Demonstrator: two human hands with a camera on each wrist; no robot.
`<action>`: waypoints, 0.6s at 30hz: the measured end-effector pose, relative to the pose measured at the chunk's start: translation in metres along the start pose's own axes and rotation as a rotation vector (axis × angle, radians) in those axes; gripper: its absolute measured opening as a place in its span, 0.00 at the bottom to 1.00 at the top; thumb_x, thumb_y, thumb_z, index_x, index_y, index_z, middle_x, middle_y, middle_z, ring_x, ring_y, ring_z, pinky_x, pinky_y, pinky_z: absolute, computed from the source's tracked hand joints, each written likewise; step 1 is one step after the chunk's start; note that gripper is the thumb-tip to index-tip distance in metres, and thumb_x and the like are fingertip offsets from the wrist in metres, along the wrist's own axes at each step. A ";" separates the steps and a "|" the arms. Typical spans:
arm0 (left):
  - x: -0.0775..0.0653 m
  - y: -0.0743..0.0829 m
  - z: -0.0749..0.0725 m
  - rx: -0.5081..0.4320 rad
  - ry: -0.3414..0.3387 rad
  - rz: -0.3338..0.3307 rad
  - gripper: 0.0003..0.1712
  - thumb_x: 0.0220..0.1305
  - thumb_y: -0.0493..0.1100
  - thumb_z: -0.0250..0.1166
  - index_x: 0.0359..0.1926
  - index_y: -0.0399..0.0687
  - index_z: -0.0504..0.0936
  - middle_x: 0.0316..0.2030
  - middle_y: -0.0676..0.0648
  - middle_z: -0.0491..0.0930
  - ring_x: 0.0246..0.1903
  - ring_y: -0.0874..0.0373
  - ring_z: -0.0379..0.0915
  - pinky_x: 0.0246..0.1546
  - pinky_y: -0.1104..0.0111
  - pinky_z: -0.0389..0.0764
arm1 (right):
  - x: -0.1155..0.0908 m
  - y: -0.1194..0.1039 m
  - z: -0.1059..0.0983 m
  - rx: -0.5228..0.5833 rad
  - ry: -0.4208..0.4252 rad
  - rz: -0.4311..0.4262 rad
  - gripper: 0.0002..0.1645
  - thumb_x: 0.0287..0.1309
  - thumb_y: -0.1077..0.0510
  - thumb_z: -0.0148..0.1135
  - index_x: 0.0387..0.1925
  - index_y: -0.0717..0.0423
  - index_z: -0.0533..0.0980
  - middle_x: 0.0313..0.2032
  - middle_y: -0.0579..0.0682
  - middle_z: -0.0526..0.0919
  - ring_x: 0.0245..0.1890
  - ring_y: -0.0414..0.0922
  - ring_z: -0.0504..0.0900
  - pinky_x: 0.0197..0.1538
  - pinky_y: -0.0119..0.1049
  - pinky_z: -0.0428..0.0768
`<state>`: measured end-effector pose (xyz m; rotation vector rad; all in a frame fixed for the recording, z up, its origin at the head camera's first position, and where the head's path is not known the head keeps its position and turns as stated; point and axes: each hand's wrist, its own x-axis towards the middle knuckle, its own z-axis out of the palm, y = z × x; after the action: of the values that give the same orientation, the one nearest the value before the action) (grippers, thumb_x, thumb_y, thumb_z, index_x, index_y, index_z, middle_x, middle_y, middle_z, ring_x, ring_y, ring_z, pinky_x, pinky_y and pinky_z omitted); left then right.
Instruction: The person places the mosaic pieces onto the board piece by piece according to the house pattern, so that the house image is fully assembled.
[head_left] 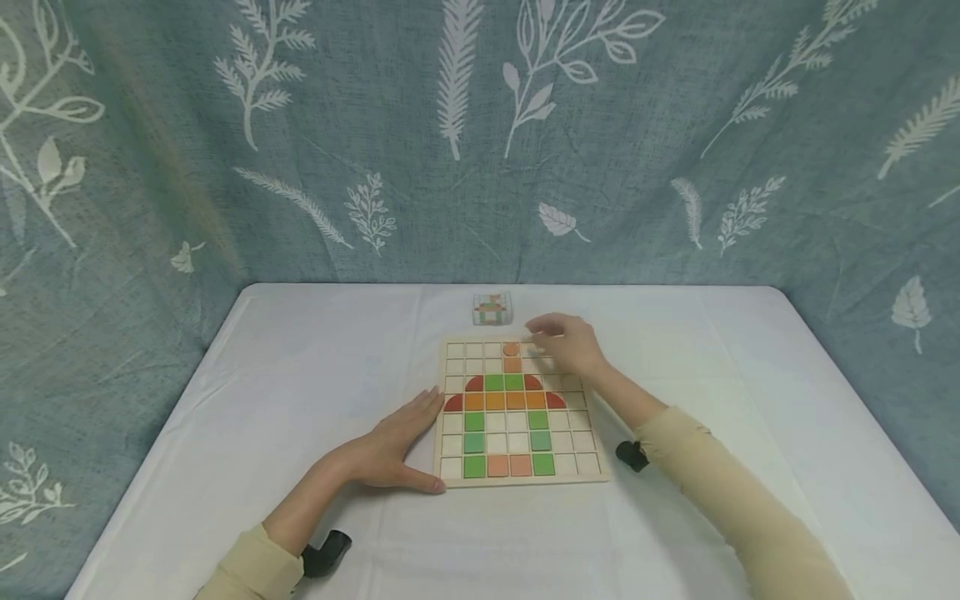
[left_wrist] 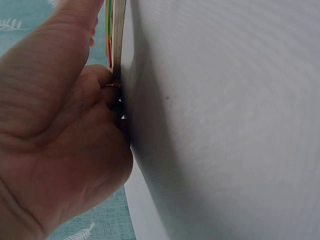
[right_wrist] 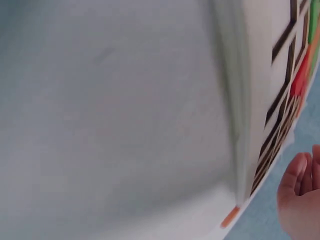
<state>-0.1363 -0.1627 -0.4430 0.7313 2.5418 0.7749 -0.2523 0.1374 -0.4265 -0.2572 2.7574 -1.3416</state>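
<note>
A square wooden grid board (head_left: 455,352) lies on the table, with coloured tiles in some cells. Green, orange and pink squares and red quarter-rounds form a figure, topped by an orange round piece (head_left: 511,349). My left hand (head_left: 393,442) rests along the board's left edge, fingers straight, thumb stretched to the near left corner. Over the far right part of the board hovers my right hand (head_left: 567,343), fingers loosely bent. I see no piece between its fingers. Only part of this hand (right_wrist: 300,195) shows in the right wrist view. A small orange piece (right_wrist: 230,217) lies beyond the board there.
A small picture card (head_left: 492,308) of a similar tile pattern lies behind the board. White cloth covers the table (head_left: 315,350), and a blue-green leaf-print curtain (head_left: 420,208) stands behind and at both sides. Black wrist cameras (head_left: 326,553) sit under the sleeves.
</note>
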 end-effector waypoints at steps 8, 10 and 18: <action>0.000 -0.001 0.001 0.009 0.003 0.004 0.68 0.47 0.66 0.73 0.76 0.40 0.46 0.76 0.41 0.41 0.75 0.46 0.33 0.71 0.46 0.47 | -0.007 0.023 -0.031 0.010 0.111 0.082 0.19 0.64 0.60 0.59 0.56 0.58 0.78 0.52 0.58 0.81 0.54 0.54 0.77 0.55 0.47 0.78; 0.000 -0.001 0.001 0.003 0.004 0.010 0.68 0.47 0.66 0.73 0.76 0.39 0.45 0.76 0.41 0.41 0.75 0.45 0.33 0.71 0.45 0.47 | -0.009 0.029 -0.036 -0.016 0.121 0.068 0.19 0.64 0.61 0.59 0.56 0.60 0.77 0.53 0.60 0.80 0.55 0.56 0.76 0.55 0.49 0.77; 0.000 0.001 0.000 -0.007 0.003 0.013 0.68 0.48 0.66 0.73 0.76 0.38 0.45 0.76 0.40 0.41 0.75 0.44 0.34 0.71 0.44 0.46 | -0.011 0.041 -0.043 -0.147 0.125 0.021 0.20 0.63 0.57 0.62 0.54 0.63 0.78 0.54 0.62 0.79 0.54 0.58 0.76 0.54 0.50 0.77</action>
<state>-0.1358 -0.1622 -0.4419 0.7449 2.5382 0.7897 -0.2521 0.1976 -0.4324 -0.1566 2.9577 -1.1908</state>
